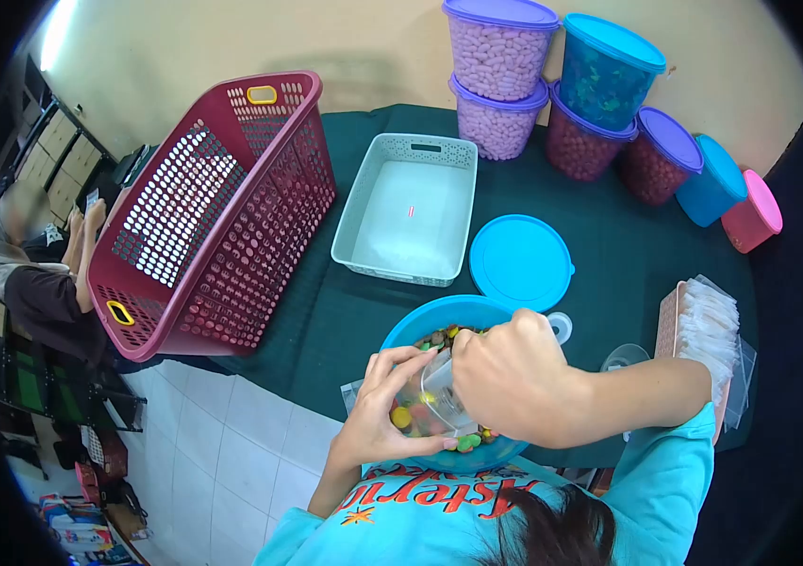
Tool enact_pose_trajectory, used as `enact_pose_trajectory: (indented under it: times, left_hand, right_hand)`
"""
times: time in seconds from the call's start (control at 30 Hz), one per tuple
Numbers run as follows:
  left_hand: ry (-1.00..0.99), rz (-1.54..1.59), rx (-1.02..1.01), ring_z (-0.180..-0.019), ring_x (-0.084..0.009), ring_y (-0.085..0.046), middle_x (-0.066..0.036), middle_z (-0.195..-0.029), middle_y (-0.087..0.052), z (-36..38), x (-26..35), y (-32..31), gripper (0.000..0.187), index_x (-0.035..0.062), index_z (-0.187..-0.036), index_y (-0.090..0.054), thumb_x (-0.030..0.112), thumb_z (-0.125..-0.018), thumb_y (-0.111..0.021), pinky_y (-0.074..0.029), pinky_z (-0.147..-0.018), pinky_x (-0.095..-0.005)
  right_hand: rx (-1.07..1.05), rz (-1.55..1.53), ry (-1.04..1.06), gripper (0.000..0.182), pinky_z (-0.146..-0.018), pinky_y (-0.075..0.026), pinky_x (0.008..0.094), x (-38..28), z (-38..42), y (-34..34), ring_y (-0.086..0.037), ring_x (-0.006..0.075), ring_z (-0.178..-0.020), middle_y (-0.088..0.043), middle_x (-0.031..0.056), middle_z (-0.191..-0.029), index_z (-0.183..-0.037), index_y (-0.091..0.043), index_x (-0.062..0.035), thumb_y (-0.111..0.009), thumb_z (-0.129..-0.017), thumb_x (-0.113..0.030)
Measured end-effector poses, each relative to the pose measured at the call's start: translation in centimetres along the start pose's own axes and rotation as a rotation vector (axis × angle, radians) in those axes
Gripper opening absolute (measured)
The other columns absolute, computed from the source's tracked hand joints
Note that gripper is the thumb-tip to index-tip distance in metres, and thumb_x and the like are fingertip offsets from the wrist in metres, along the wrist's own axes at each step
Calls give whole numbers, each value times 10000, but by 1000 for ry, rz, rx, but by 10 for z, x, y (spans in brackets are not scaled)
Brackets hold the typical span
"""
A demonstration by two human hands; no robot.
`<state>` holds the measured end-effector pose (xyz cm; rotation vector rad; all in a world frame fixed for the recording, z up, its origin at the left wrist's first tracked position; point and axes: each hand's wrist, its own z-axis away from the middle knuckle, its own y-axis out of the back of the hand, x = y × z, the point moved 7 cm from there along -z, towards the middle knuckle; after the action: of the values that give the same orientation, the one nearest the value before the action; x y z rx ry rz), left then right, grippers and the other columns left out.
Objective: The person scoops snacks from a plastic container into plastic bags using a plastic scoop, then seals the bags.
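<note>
I noted both hands, left (pixel 384 410) and right (pixel 513 377), gripped the cup (pixel 434 396) over the bowl (pixel 420 325); keeping it level there would catch spilled candies (pixel 404 416).

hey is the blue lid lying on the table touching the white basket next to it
Apart. The head view shows a strip of dark green tablecloth between the round blue lid and the right wall of the white basket.

A dark green surface (pixel 609 255) carries a maroon basket (pixel 222 208) at left, a white tray (pixel 411 208), a blue lid (pixel 521 261), a blue bowl (pixel 439 321), and lidded tubs (pixel 599 94) along the top.
</note>
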<state>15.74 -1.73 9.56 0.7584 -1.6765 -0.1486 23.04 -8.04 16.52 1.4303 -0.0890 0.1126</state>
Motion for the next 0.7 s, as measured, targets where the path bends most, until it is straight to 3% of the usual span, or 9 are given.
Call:
enact_pose_trajectory:
  times: [0.07, 0.23, 0.33, 0.43, 0.47, 0.53, 0.6, 0.63, 0.7]
  left_hand:
    - [1, 38, -58, -1025, -272, -402, -134, -1085, -432, 1, 3, -3, 837, 16, -1163, -463, 284, -443, -795, -332, -869, -379]
    - [11, 42, 3, -1027, -272, -405, -135, -1083, -429, 5, -3, 4, 830, 18, -1162, -465, 260, -442, -799, -329, -876, -373]
    - [52, 144, 40, -1054, -265, -400, -141, -1090, -418, 13, -14, 10, 825, 17, -1163, -465, 259, -448, -800, -321, -890, -366]
    - [82, 278, 92, -1073, -253, -403, -149, -1114, -395, 25, -29, 22, 876, -17, -1167, -449, 307, -434, -802, -314, -905, -361]
    - [42, 455, 101, -1061, -254, -415, -149, -1122, -390, 30, -34, 26, 916, -40, -1172, -431, 327, -419, -803, -314, -907, -362]
    - [-40, 775, 127, -1047, -259, -431, -165, -1159, -378, 40, -45, 29, 1024, -97, -1185, -379, 434, -409, -783, -313, -915, -365]
    - [12, 860, 192, -1053, -260, -425, -172, -1169, -377, 45, -59, 30, 1032, -95, -1190, -373, 478, -426, -762, -314, -912, -363]
    - [50, 940, 253, -1059, -261, -419, -179, -1179, -376, 47, -66, 32, 1042, -93, -1196, -366, 522, -443, -742, -315, -909, -360]
    - [88, 879, 262, -1063, -262, -418, -186, -1187, -376, 47, -66, 33, 1044, -89, -1201, -363, 560, -460, -708, -322, -900, -357]
  right_hand:
    - [30, 18, 2, 157, -413, -349, 295, -3, 3, 3, -552, 149, -469, -501, 36, -529, -598, -553, -30, -587, -639, -178]
    - [-7, 72, -92, 169, -419, -358, 303, 16, 11, 15, -539, 166, -425, -506, 50, -503, -596, -533, -29, -573, -653, -184]
    - [107, 19, -305, 184, -433, -371, 330, 36, 20, 18, -504, 210, -365, -498, 73, -430, -599, -477, -31, -524, -676, -191]
    - [136, -25, -292, 186, -438, -367, 341, 37, 20, 3, -489, 224, -349, -482, 71, -415, -605, -480, -27, -525, -673, -194]
    - [-33, -90, -300, 179, -466, -374, 296, 37, 18, -12, -559, 171, -477, -533, 53, -532, -706, -529, -16, -592, -631, -166]
    - [-62, -47, -209, 206, -523, -379, 304, 31, 14, -45, -568, 184, -532, -545, 67, -580, -737, -528, -9, -603, -622, -163]
    - [-169, -26, -113, 291, -653, -362, 317, 21, 6, -74, -566, 196, -685, -562, 88, -721, -840, -520, 14, -619, -607, -129]
    - [-178, -34, -104, 291, -653, -362, 317, 19, 2, -86, -566, 196, -685, -562, 88, -721, -840, -520, 14, -619, -607, -129]
    - [53, 75, -113, 307, -640, -354, 305, 15, -7, -94, -552, 182, -705, -560, 73, -734, -868, -522, 21, -620, -606, -106]
